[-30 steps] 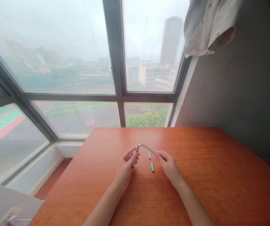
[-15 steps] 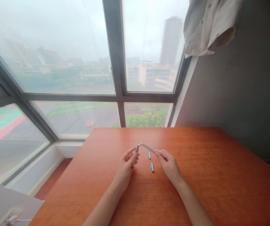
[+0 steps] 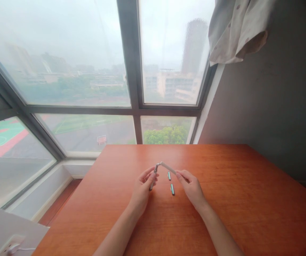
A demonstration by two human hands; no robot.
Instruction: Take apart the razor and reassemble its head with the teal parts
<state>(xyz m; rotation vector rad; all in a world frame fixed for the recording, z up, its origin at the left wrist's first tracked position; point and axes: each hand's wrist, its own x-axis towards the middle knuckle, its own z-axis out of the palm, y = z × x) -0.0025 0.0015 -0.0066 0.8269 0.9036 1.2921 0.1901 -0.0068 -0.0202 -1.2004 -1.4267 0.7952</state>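
Observation:
Above the table, my left hand (image 3: 142, 186) is closed around a razor handle (image 3: 156, 169); its bent metal neck points up and to the right. My right hand (image 3: 192, 185) pinches the near end of a slim whitish stick (image 3: 168, 167) between thumb and fingers. The stick's far tip meets or nearly meets the top of the razor handle; I cannot tell if they touch. Between my hands, two small razor cartridges with green strips lie on the tabletop: a farther cartridge (image 3: 169, 175) and a nearer cartridge (image 3: 172, 189).
The reddish-brown wooden table (image 3: 235, 199) reaches to the window frame (image 3: 166, 112). A grey wall (image 3: 262, 106) stands on the right, with a pale garment (image 3: 238, 32) hanging above. At lower left, a white plug (image 3: 12, 249) sits in a wall socket.

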